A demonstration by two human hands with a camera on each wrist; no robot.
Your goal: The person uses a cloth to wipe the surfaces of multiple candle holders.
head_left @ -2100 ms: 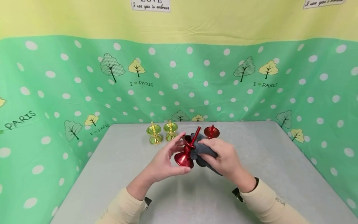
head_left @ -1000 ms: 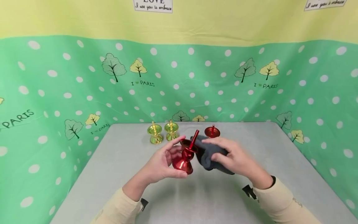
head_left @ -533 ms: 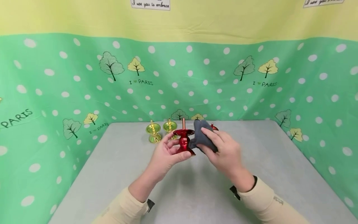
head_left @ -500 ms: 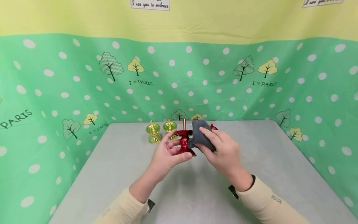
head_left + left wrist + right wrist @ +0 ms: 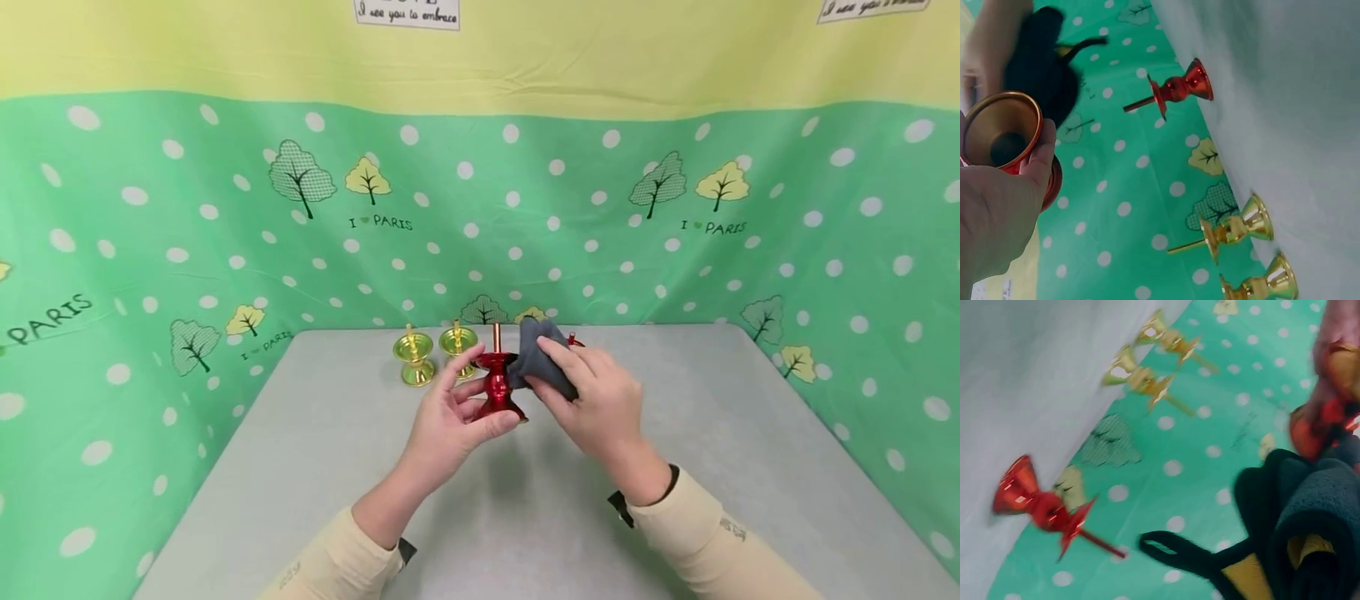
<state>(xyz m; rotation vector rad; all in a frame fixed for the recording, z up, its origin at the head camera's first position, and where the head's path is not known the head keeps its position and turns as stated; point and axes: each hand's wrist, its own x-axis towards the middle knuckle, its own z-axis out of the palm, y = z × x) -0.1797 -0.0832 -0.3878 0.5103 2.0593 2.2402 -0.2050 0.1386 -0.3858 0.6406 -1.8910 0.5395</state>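
Red candlestick [image 5: 498, 385] upright above the table [image 5: 300, 467], person's left hand [image 5: 448, 421] clamped around it, right hand [image 5: 602, 404] gripping a cloth [image 5: 542, 358] at its right side, another red candlestick [image 5: 1175, 89] standing beyond the cloth, two gold candlesticks [image 5: 415, 350] far left.

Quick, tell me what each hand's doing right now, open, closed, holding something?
Left hand: closed around a shiny red stand.
Right hand: closed on a dark grey cloth.

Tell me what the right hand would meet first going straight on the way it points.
Probably the red candle holder in the left hand, with the gray cloth leading; depth is hard to judge.
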